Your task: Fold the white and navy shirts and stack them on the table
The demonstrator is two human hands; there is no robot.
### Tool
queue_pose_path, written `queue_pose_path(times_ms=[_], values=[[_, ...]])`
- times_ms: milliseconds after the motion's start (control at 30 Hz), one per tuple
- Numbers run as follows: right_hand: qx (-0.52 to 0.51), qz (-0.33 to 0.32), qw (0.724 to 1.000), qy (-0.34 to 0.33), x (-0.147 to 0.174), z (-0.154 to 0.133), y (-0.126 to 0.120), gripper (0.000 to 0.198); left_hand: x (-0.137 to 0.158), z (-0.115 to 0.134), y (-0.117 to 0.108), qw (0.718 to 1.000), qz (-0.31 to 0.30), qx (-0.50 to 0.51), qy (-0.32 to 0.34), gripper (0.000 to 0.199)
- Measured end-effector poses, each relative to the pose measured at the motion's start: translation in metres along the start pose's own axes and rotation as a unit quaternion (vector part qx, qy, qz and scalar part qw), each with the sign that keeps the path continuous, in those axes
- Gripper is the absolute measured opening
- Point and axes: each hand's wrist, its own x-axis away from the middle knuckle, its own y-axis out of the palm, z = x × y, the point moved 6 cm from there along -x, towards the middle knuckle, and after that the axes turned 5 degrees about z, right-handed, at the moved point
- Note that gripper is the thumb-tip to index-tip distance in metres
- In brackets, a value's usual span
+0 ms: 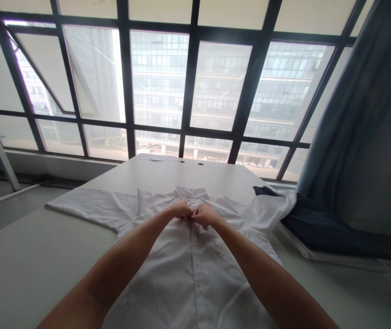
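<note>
A white button-up shirt [168, 269] lies spread front side up on the table, its collar [192, 192] pointing toward the window. One sleeve [89, 205] stretches out to the left; the other reaches right, onto dark cloth. My left hand [182, 209] and my right hand [205, 214] meet at the upper button placket, just below the collar. Both are closed, with fingers pinching the placket's edges. The fingertips and any button between them are too small to make out. Further down, the placket runs along the middle of the shirt with small buttons showing.
The pale table [27, 256] extends to a far edge by the large window. A folded dark navy cloth [325, 228] lies over white material at the right. A blue-grey curtain [349, 114] hangs beyond it. Another white table [3, 160] stands at the far left.
</note>
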Motion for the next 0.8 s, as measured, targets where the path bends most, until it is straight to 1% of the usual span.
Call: queue_pose_path(times_ms=[67,133,267,433,633,733,800], values=[[-0.01,0.018,1.0,0.021,-0.001,-0.001,0.0,0.033,0.004,-0.002,0.002,0.998,-0.027,-0.049,-0.031,0.03],[-0.026,0.044,0.998,0.037,-0.001,-0.002,-0.002,0.036,0.009,-0.002,0.005,0.995,-0.047,-0.075,-0.048,0.032],[-0.073,0.1,0.991,0.051,0.0,-0.001,-0.01,0.034,0.018,0.004,0.007,0.994,-0.066,-0.068,-0.053,0.033],[-0.196,0.124,0.971,0.062,0.01,0.006,-0.013,0.017,0.032,0.011,0.01,0.998,-0.062,0.011,-0.024,0.035],[-0.32,0.121,0.939,0.038,0.024,0.018,-0.001,0.007,0.042,0.004,0.015,0.996,-0.032,0.085,0.021,0.031],[-0.343,0.138,0.929,0.018,0.025,0.021,0.0,0.006,0.043,0.003,0.017,0.994,-0.025,0.098,0.049,0.03],[-0.342,0.165,0.925,0.009,0.025,0.021,-0.002,0.009,0.044,0.004,0.017,0.994,-0.021,0.091,0.063,0.029]])
